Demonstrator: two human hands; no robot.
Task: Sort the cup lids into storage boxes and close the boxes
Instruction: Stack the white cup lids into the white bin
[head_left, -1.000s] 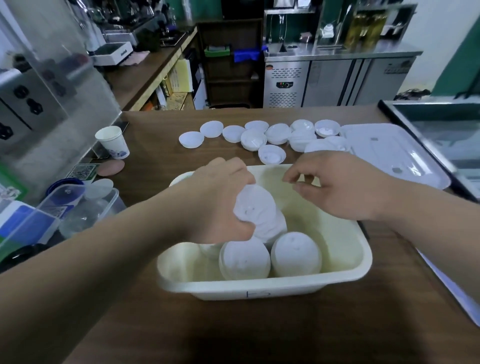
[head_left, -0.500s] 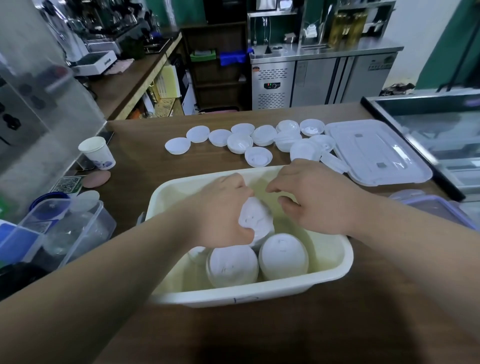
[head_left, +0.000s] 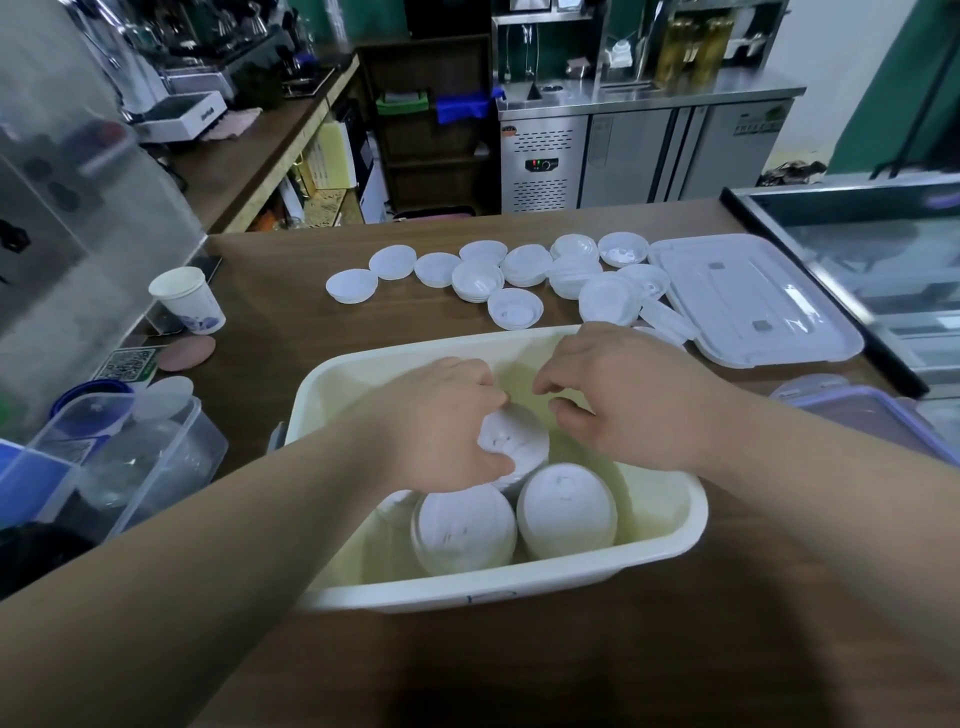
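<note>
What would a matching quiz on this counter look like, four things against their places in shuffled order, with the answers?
Things:
1. paper cup
2. flat clear box lid
3. lid stack gripped by the left hand
4. loose cup lids

Places:
A. in the cream tub
B. left edge of the counter, upright
C. spread out beyond the tub
D. far right, lying flat beside the loose lids

Pairs: 1-B, 2-D, 3-A, 4-C
</note>
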